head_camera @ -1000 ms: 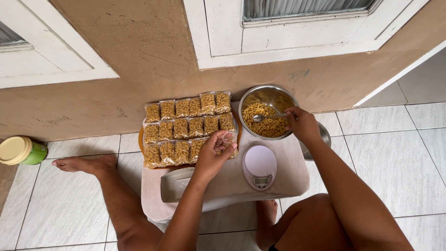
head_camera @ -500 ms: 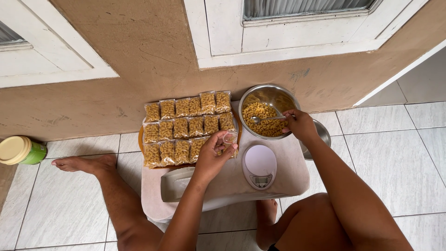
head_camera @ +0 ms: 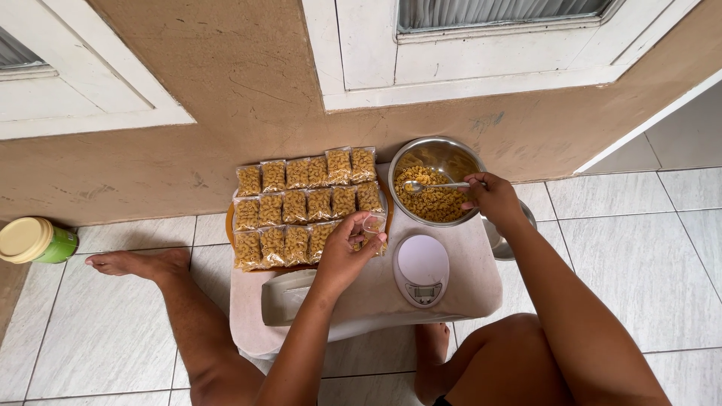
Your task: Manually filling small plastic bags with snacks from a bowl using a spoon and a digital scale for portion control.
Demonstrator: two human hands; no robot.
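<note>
Lowest in the frame, the person's bare legs frame a low stand draped in a pale pink cloth (head_camera: 361, 301), with a grey rectangular device (head_camera: 286, 297) lying at its lower-left part. Just right of centre sits a small white oval kitchen scale (head_camera: 422, 269), its platform bare.

Above the device, the left hand (head_camera: 342, 252) has its fingers pinched around a small clear plastic bag (head_camera: 373, 225), held at the mouth near the frame's centre; how much is inside it cannot be made out. The film looks thin, limp and slippery, so it is best gripped at the rim with thumb and forefinger, as here.

Left of that hand, rows of small sealed clear packets of golden elbow pasta (head_camera: 301, 204) lie on a round orange tray (head_camera: 230, 219).

In the upper right of centre, the right hand (head_camera: 492, 197) grasps the handle of a metal spoon (head_camera: 432, 186) over a round steel bowl (head_camera: 451, 154) half full of dry pasta. The pieces look light, hard and likely to roll off.

At far left stands a green jar with a cream lid (head_camera: 34, 242).
</note>
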